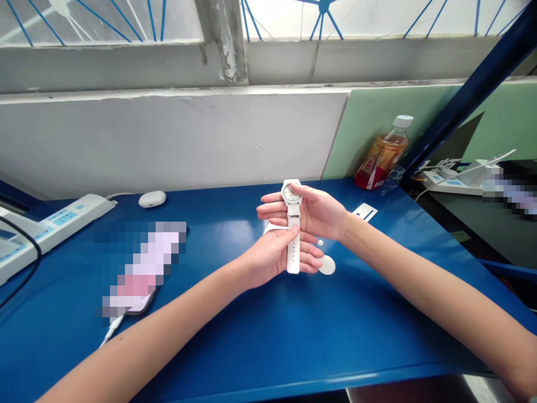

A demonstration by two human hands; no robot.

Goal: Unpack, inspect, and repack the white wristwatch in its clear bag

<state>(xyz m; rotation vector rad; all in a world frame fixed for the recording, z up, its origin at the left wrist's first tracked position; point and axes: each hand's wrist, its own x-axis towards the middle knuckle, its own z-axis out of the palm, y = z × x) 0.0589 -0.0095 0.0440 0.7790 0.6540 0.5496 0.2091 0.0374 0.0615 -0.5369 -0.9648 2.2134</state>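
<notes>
A white wristwatch (293, 246) is held up over the blue table, its round dial at the far end and its holed strap stretched toward me. My right hand (321, 210) pinches the watch head, thumb on the dial and fingers behind it. Lower down, my left hand (271, 249) has its thumb on the strap, with the fingers passing underneath. Just beyond the left fingertips, a white round disc (327, 265) lies on the table. A small white piece (320, 243) is partly visible above that disc. Another white item behind the hands is mostly hidden.
On the blue table (235, 347) are a phone (146, 268) with a cable, a white earbud case (152, 199) and a power strip (62, 224) at left. At back right stand a drink bottle (382, 154) and, nearer, a white card (364, 212). A blue post (470, 84) rises at right.
</notes>
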